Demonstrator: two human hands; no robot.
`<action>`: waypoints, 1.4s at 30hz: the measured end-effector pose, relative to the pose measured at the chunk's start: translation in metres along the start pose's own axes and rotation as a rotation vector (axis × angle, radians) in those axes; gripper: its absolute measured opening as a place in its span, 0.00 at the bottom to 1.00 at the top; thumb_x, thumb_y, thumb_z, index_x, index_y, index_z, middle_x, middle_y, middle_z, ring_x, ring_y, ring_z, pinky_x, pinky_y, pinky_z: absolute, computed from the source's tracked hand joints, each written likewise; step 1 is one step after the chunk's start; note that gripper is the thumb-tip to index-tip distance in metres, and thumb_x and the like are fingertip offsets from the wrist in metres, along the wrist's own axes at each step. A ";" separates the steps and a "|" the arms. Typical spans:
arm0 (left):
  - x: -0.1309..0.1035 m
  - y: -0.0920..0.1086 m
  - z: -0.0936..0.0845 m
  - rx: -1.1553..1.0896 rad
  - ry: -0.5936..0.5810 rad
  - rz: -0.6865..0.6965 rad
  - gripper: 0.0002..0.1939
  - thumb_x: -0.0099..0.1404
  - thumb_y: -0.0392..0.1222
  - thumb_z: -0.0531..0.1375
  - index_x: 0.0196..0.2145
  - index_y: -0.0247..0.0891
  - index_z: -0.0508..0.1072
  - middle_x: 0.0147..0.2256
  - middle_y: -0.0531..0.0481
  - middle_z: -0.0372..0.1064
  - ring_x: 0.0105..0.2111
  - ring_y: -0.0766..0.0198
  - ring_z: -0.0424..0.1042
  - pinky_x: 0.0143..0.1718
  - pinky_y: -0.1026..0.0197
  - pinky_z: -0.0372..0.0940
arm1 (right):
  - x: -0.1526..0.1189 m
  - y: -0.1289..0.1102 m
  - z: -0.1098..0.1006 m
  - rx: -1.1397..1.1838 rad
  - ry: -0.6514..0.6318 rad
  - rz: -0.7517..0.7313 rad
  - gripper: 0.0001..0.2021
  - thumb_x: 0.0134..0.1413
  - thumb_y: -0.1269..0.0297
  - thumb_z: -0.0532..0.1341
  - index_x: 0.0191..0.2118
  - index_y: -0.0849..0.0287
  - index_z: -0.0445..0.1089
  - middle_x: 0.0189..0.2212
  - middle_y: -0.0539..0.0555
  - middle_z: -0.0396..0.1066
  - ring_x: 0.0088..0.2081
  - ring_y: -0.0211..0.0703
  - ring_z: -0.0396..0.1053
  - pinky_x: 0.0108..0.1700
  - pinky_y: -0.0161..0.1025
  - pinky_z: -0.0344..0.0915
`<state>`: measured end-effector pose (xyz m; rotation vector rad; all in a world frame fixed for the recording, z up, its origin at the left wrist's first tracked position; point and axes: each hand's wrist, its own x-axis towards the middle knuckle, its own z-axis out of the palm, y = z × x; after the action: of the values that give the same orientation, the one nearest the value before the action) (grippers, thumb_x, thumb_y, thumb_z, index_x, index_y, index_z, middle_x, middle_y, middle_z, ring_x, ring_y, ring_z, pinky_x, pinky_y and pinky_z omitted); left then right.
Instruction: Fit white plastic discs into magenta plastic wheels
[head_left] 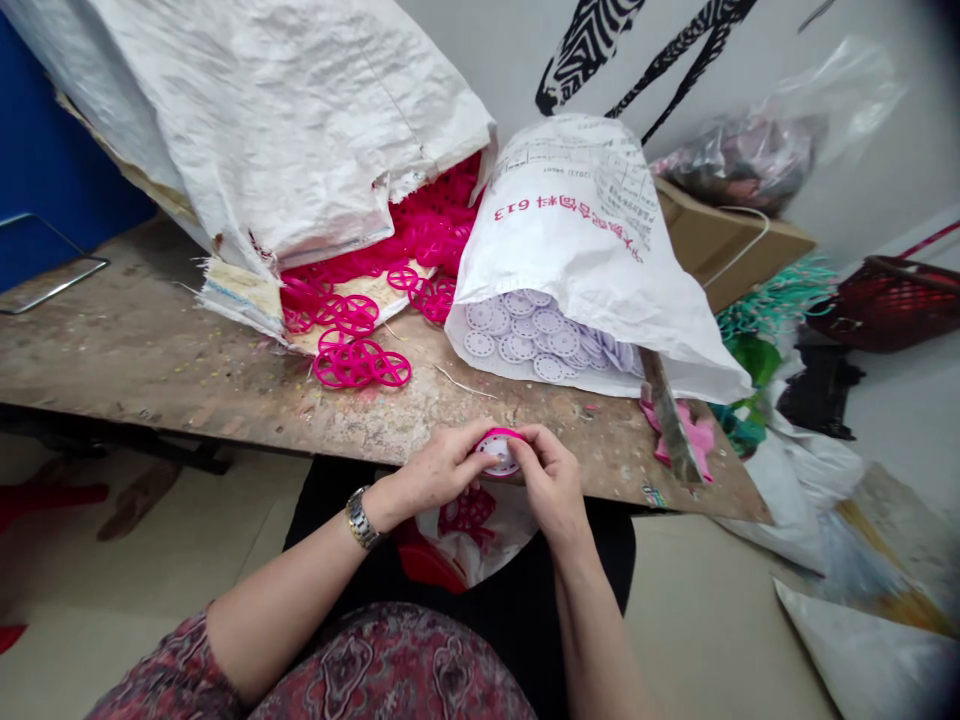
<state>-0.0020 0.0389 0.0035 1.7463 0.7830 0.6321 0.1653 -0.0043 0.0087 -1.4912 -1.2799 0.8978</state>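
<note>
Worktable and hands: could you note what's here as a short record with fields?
Left hand: grips a pink-rimmed white disc
Right hand: holds the disc's other side
Pink rings: spilling from the large sack onto the worktable
White discs: in the printed bag's open mouth
Left wrist: metal-banded watch

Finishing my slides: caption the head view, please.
Left hand and right hand hold a pink-rimmed white disc near pink rings and a sack of white discs.

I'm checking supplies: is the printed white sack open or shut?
Open: the printed white sack gapes at its near end, pale discs showing inside.
</note>
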 end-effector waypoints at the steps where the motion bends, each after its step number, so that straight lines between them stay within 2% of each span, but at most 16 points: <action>1: 0.000 0.000 0.001 0.010 0.012 0.010 0.10 0.69 0.42 0.54 0.45 0.39 0.68 0.28 0.54 0.67 0.24 0.68 0.69 0.29 0.66 0.64 | 0.000 0.000 0.000 -0.007 0.004 0.000 0.10 0.58 0.58 0.59 0.31 0.57 0.69 0.26 0.48 0.68 0.30 0.39 0.65 0.34 0.35 0.61; 5: 0.001 -0.001 0.007 -0.074 0.043 -0.045 0.12 0.69 0.44 0.54 0.47 0.39 0.68 0.26 0.55 0.66 0.22 0.68 0.69 0.25 0.67 0.64 | 0.002 -0.001 -0.002 0.007 -0.010 0.017 0.10 0.58 0.57 0.59 0.31 0.58 0.69 0.26 0.48 0.68 0.29 0.39 0.65 0.33 0.35 0.61; 9: 0.004 -0.003 0.009 -0.329 0.026 -0.157 0.18 0.68 0.48 0.55 0.53 0.39 0.65 0.27 0.54 0.68 0.21 0.67 0.69 0.21 0.67 0.65 | 0.000 -0.001 -0.005 0.054 -0.095 0.018 0.10 0.58 0.57 0.60 0.41 0.57 0.70 0.32 0.50 0.73 0.34 0.42 0.69 0.37 0.36 0.64; 12: 0.003 -0.004 0.009 -0.391 -0.023 -0.148 0.21 0.67 0.46 0.56 0.56 0.40 0.63 0.28 0.53 0.69 0.22 0.67 0.70 0.23 0.66 0.66 | -0.006 0.000 -0.008 0.010 -0.124 -0.014 0.11 0.57 0.60 0.61 0.46 0.55 0.69 0.37 0.51 0.74 0.37 0.43 0.71 0.41 0.38 0.65; 17: -0.003 -0.001 0.012 -0.178 -0.028 -0.068 0.19 0.68 0.40 0.54 0.57 0.41 0.63 0.27 0.55 0.68 0.22 0.67 0.70 0.27 0.65 0.67 | -0.017 0.003 -0.009 -0.059 -0.028 -0.067 0.09 0.56 0.64 0.61 0.44 0.55 0.70 0.38 0.51 0.74 0.38 0.43 0.71 0.42 0.38 0.65; 19: -0.005 0.002 0.011 -0.056 -0.022 0.004 0.20 0.68 0.39 0.54 0.57 0.41 0.63 0.33 0.52 0.72 0.28 0.65 0.73 0.32 0.62 0.69 | -0.021 0.005 -0.009 -0.053 -0.016 -0.062 0.08 0.57 0.64 0.61 0.43 0.55 0.70 0.37 0.50 0.74 0.38 0.43 0.71 0.41 0.38 0.65; 21: -0.005 0.006 0.007 0.114 -0.031 0.091 0.21 0.68 0.40 0.56 0.58 0.42 0.63 0.43 0.47 0.73 0.39 0.60 0.73 0.42 0.57 0.68 | -0.024 0.006 -0.012 -0.041 -0.039 -0.045 0.08 0.57 0.63 0.61 0.43 0.55 0.70 0.36 0.50 0.74 0.37 0.43 0.71 0.41 0.37 0.66; 23: -0.006 0.011 -0.001 0.312 -0.077 0.171 0.20 0.69 0.42 0.57 0.57 0.41 0.64 0.47 0.44 0.71 0.46 0.56 0.70 0.48 0.53 0.66 | -0.029 0.006 -0.016 -0.058 -0.095 -0.028 0.09 0.58 0.61 0.60 0.44 0.55 0.70 0.37 0.51 0.74 0.39 0.44 0.71 0.42 0.37 0.65; 25: -0.006 0.014 -0.014 0.486 -0.116 0.243 0.19 0.69 0.47 0.56 0.56 0.39 0.66 0.47 0.42 0.71 0.48 0.54 0.68 0.50 0.51 0.65 | -0.036 0.006 -0.022 -0.124 -0.164 -0.011 0.09 0.60 0.61 0.59 0.45 0.55 0.70 0.39 0.51 0.74 0.41 0.44 0.71 0.45 0.38 0.65; 26: -0.006 0.014 -0.022 0.563 -0.101 0.275 0.20 0.69 0.48 0.56 0.55 0.38 0.67 0.47 0.41 0.70 0.49 0.54 0.67 0.52 0.51 0.64 | -0.040 0.006 -0.025 -0.171 -0.209 0.000 0.09 0.61 0.61 0.58 0.45 0.54 0.70 0.40 0.51 0.74 0.42 0.44 0.71 0.45 0.37 0.64; 28: -0.006 0.011 -0.040 0.702 0.022 0.292 0.19 0.69 0.48 0.56 0.54 0.37 0.67 0.52 0.39 0.66 0.53 0.53 0.64 0.55 0.50 0.62 | -0.048 0.009 -0.030 -0.277 -0.319 0.032 0.09 0.62 0.61 0.57 0.45 0.54 0.70 0.40 0.51 0.75 0.42 0.44 0.71 0.45 0.37 0.64; 31: -0.003 0.000 -0.068 0.962 0.274 0.148 0.19 0.69 0.43 0.56 0.55 0.35 0.67 0.58 0.36 0.62 0.60 0.47 0.57 0.60 0.44 0.55 | -0.058 0.023 -0.033 -0.456 -0.419 0.065 0.10 0.63 0.62 0.55 0.46 0.52 0.70 0.39 0.51 0.75 0.41 0.45 0.72 0.44 0.38 0.65; 33: -0.001 -0.010 -0.084 1.102 0.371 0.033 0.22 0.67 0.42 0.57 0.57 0.35 0.65 0.61 0.34 0.58 0.64 0.43 0.51 0.62 0.39 0.51 | -0.061 0.039 -0.032 -0.574 -0.413 0.061 0.11 0.63 0.63 0.54 0.47 0.52 0.70 0.40 0.53 0.75 0.42 0.47 0.73 0.45 0.41 0.66; 38: 0.001 -0.027 -0.109 1.244 0.338 -0.073 0.26 0.66 0.43 0.58 0.60 0.35 0.63 0.60 0.32 0.59 0.65 0.39 0.49 0.62 0.32 0.44 | -0.060 0.069 -0.028 -0.766 -0.405 0.036 0.14 0.58 0.67 0.57 0.49 0.58 0.73 0.43 0.61 0.76 0.46 0.55 0.73 0.48 0.48 0.68; 42: 0.004 -0.033 -0.117 1.212 0.323 -0.067 0.23 0.66 0.43 0.58 0.57 0.35 0.66 0.54 0.33 0.66 0.62 0.40 0.54 0.62 0.30 0.43 | -0.058 0.060 -0.023 -0.681 -0.449 0.005 0.15 0.58 0.67 0.58 0.51 0.57 0.73 0.46 0.60 0.76 0.48 0.55 0.73 0.50 0.49 0.68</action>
<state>-0.0920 0.1204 0.0061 2.6979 1.6595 0.3907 0.1934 -0.0661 -0.0446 -1.8631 -2.0575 0.8713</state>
